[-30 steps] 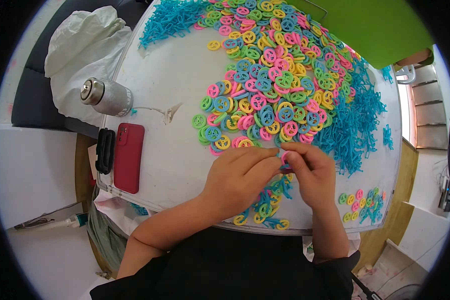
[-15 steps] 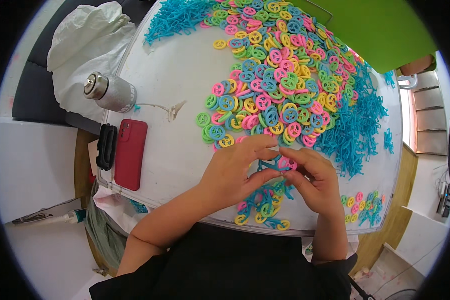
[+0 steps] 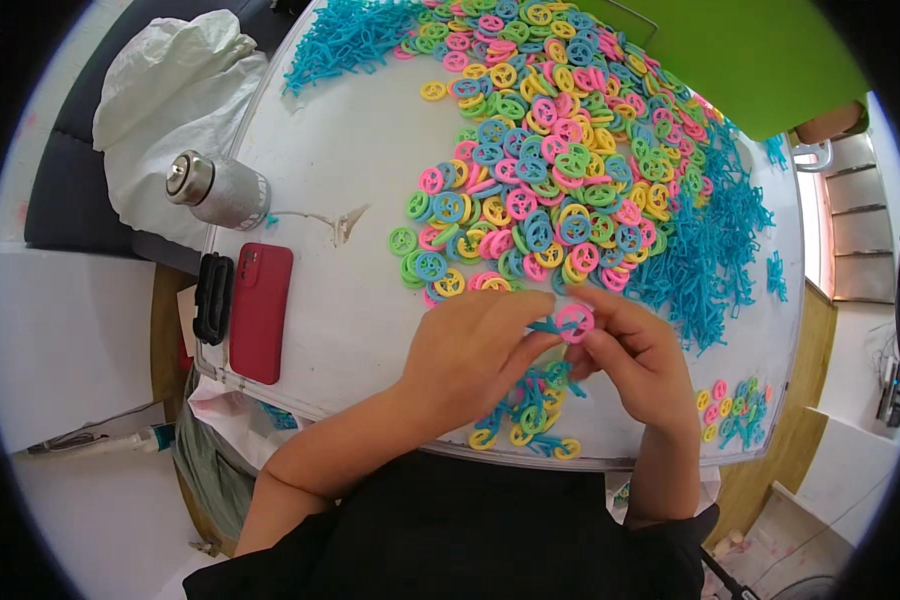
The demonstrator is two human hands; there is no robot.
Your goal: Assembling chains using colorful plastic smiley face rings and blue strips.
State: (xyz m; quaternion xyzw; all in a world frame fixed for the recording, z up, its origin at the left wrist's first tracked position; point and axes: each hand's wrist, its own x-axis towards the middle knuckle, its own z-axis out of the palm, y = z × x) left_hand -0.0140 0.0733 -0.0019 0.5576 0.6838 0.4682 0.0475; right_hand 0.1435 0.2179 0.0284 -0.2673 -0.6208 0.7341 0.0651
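Observation:
Close to the near edge of the table, my left hand (image 3: 462, 348) is closed on a small blue plastic connector piece (image 3: 543, 326), mostly covered by its fingers. Facing it, my right hand (image 3: 638, 362) pinches a pink spoked plastic wheel (image 3: 574, 323) between thumb and fingers. The blue piece meets the wheel; whether it passes through the hub cannot be made out. Just below both hands lies a little heap of wheels joined with blue pieces (image 3: 532, 415), partly hidden by my left hand. Beyond them spreads a large pile of pink, yellow, green and blue wheels (image 3: 560, 160).
Blue connector pieces are piled at the right (image 3: 695, 270) and far left (image 3: 345, 40). On the left stand a metal flask (image 3: 225, 190), a red phone (image 3: 260, 312) and a black case (image 3: 213, 297). A green bin (image 3: 750, 60) sits far right; more small wheels (image 3: 735, 412) lie near right.
The pink wheel has turned to show its face, and the blue piece now points at it from the left. My right hand has shifted slightly right and down.

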